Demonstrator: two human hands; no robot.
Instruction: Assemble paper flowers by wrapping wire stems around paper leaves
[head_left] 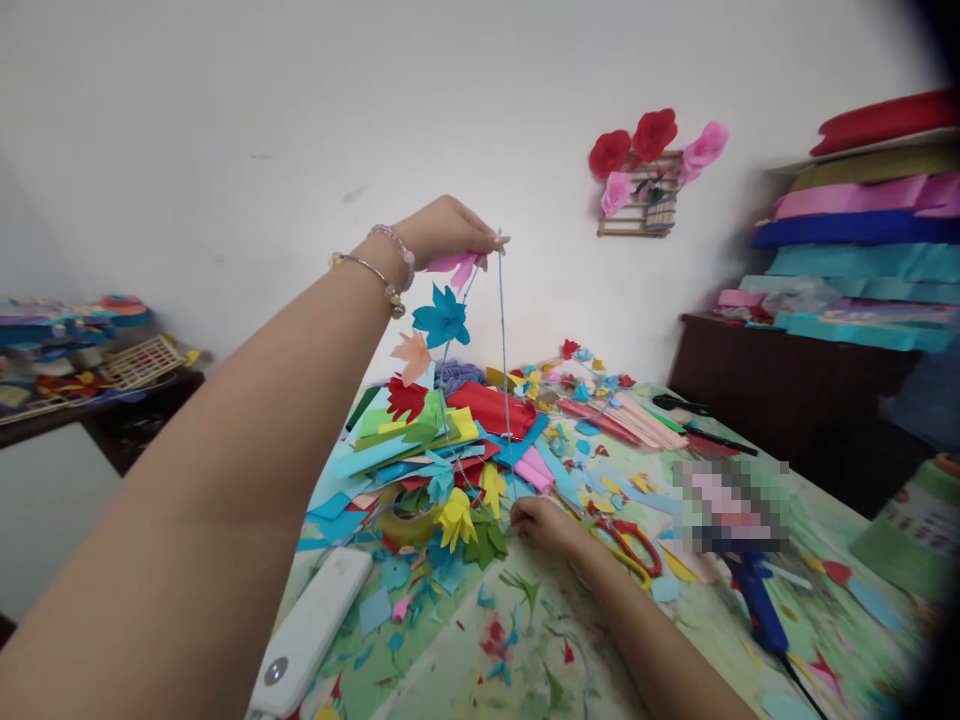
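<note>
Raised in front of the wall, my left hand [457,235] pinches a light-blue string [504,340] at its top. Paper flowers hang along the string's left strand: a pink one partly behind my hand, a blue flower [442,316], a peach flower [412,357], a red flower [406,398], and lower down a yellow flower [457,520] and a green flower [486,543]. The other strand runs straight down to my right hand [547,527], whose fingers are closed on it just above the table.
Coloured paper sheets [409,440] lie piled behind the flowers. Scissors [634,550] and a blue glue gun [757,600] are to the right. A white oblong device [315,630] lies at the left front. Paper scraps cover the green tablecloth [442,665]. Paper stacks [855,230] stand right.
</note>
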